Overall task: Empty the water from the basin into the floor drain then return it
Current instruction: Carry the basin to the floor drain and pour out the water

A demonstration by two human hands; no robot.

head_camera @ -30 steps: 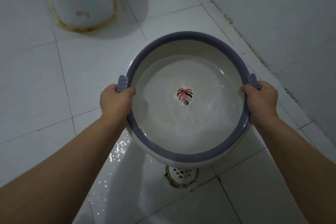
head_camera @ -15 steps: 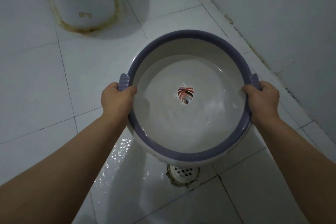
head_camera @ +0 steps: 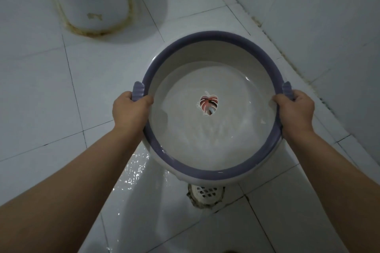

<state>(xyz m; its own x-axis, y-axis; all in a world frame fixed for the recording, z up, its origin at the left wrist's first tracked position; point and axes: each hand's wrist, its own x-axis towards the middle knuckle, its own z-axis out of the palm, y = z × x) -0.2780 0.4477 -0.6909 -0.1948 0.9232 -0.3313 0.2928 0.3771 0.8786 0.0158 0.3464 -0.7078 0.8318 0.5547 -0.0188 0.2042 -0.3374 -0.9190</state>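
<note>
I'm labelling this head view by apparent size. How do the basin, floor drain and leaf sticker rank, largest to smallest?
1. Basin, by far.
2. Floor drain, partly hidden under the basin's rim.
3. Leaf sticker, though it sits nearer the camera, so true size against the drain is unsure.

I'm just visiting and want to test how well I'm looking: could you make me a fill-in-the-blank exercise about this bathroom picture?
1. The basin has a white body and a rim coloured ____.
2. The left hand and right hand each grip one of the basin's two side ____.
3. The sticker on the basin's bottom is shaped like a ____.
4. The floor drain shows just below the basin's ____ edge in the view.

Missing words: purple; handles; leaf; near
</note>
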